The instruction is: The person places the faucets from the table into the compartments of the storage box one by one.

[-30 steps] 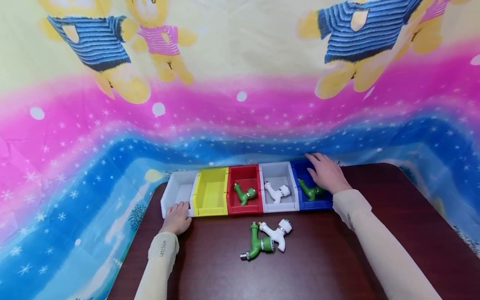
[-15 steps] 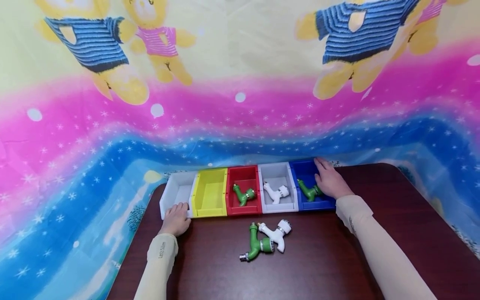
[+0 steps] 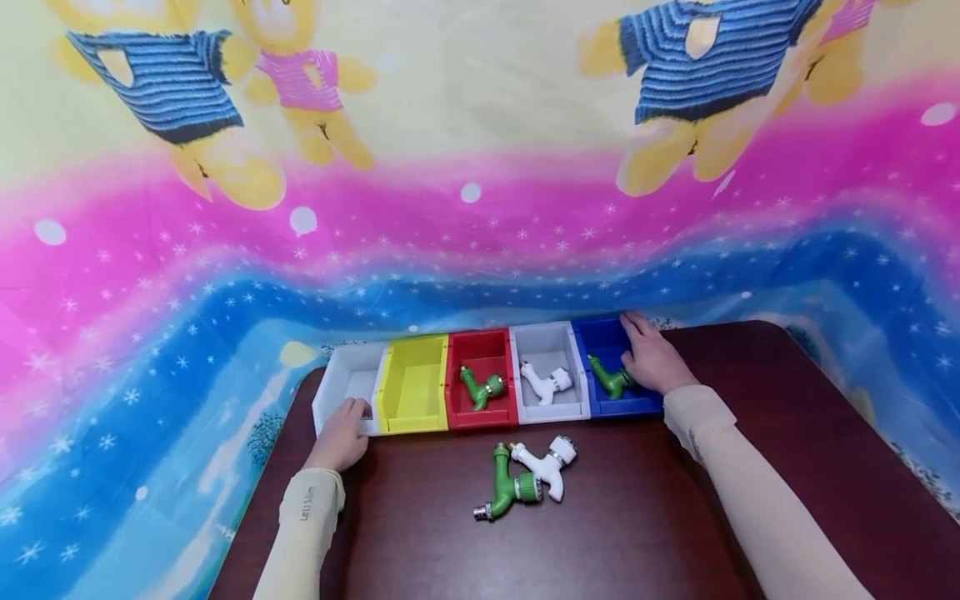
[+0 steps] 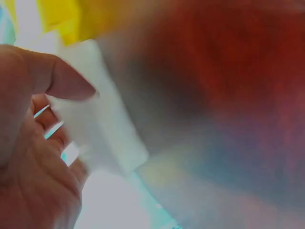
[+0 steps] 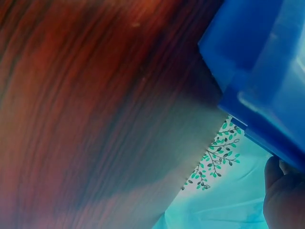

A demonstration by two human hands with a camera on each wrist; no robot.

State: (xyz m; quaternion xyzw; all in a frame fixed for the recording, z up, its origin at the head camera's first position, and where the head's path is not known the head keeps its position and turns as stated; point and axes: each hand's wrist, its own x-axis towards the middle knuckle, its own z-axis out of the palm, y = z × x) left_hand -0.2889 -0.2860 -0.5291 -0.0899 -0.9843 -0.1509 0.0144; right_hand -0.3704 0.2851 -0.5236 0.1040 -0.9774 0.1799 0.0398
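At the left end of a row of coloured bins, my left hand (image 3: 339, 439) grips the front wall of a grey-white bin (image 3: 354, 368). In the left wrist view its thumb (image 4: 71, 85) lies on one face of that wall, the other fingers beyond it. My right hand (image 3: 658, 360) holds the outer side wall of the blue bin (image 3: 602, 335) at the right end; only part of it shows in the right wrist view. A green tap (image 3: 613, 381) lies inside the blue bin. Between the end bins stand a yellow bin (image 3: 415, 379), a red bin (image 3: 480, 343) and another grey-white bin (image 3: 543, 340).
The red bin contains a green tap (image 3: 480, 389), and the second grey-white bin a white tap (image 3: 545, 383). In front of the row, another green tap (image 3: 504, 487) and white tap (image 3: 551, 467) lie together on the dark wooden table (image 3: 600, 533). A printed cloth (image 3: 450, 208) hangs behind.
My right hand has shifted from over the blue bin to its outer right wall. The left hand keeps to the grey-white bin's front. The whole head view has drifted slightly.
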